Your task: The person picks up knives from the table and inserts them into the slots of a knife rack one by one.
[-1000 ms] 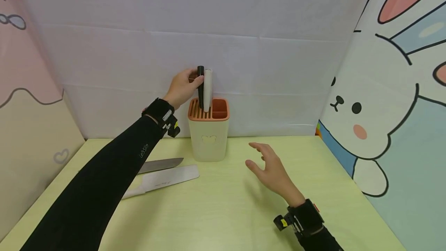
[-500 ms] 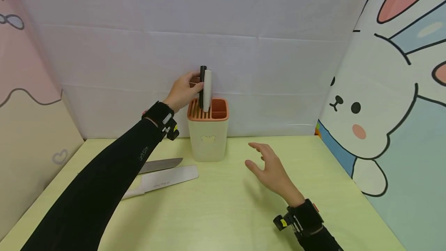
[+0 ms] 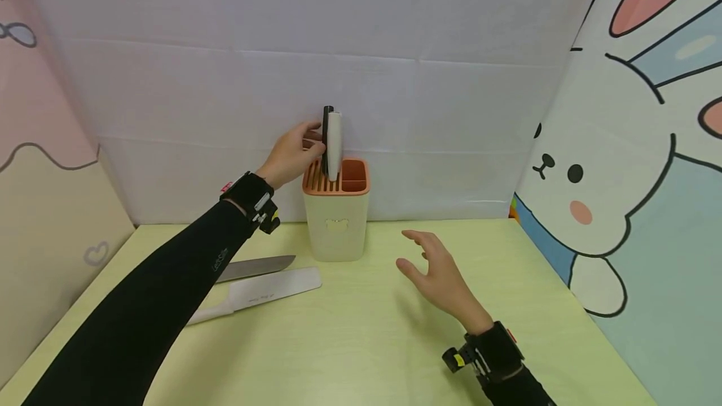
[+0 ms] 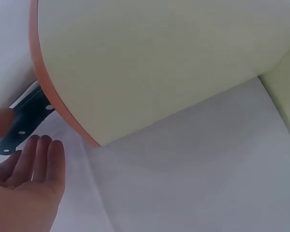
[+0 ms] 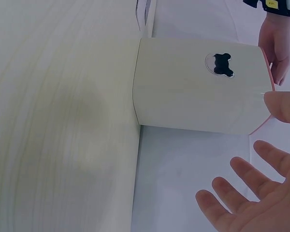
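Note:
In the head view a cream knife block [image 3: 337,224] with an orange slotted top stands at the back of the table. A black-handled knife [image 3: 325,143] and a white-handled knife [image 3: 335,146] stand upright in its slots. My left hand [image 3: 293,150] is right beside the black handle, its fingers relaxed. In the left wrist view the thumb [image 4: 1,123] overlaps the riveted black handle [image 4: 26,118], while the fingers [image 4: 41,159] stretch out below it. My right hand [image 3: 437,274] hovers over the table to the right of the block, fingers spread and holding nothing.
On the table, left of the block, lie a white cleaver [image 3: 275,288] and a grey-bladed knife [image 3: 256,267], whose handle my left sleeve hides. The block's right side has open compartments [image 3: 355,177]. A white sheet [image 3: 429,143] hangs behind the table.
My left hand has loosened from the black handle and drawn slightly left and down. That handle tipped a little toward the white one. My right hand has stayed put.

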The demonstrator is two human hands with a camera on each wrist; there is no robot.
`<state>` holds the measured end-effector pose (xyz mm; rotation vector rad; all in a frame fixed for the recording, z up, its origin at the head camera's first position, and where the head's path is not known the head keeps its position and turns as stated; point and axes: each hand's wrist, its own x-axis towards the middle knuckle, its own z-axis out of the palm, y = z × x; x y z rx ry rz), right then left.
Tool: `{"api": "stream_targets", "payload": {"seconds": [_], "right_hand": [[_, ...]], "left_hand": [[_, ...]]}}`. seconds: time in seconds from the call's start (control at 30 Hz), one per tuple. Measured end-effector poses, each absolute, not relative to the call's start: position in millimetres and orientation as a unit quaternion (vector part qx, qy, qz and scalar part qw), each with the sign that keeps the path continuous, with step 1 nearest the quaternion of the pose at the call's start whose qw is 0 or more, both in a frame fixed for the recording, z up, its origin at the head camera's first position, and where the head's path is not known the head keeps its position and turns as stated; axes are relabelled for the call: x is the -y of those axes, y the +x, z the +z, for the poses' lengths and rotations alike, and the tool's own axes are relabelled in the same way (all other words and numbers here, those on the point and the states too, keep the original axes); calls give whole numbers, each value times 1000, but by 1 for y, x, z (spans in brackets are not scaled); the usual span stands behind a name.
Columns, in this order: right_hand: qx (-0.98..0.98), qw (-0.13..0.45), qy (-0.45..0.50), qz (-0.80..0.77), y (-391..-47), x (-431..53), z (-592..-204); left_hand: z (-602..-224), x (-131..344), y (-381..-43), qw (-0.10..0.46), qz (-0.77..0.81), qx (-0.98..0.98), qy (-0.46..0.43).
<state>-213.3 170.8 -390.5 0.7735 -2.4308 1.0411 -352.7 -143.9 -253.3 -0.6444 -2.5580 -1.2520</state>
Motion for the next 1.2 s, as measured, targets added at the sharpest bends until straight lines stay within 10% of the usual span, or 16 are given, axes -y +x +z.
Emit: {"api": "stream_targets", "payload": {"seconds": [1.2], "right_hand": [[867, 192, 285, 360, -212, -172, -389]], "left_hand": [[-303, 208, -243, 280, -215, 877, -326]]}}
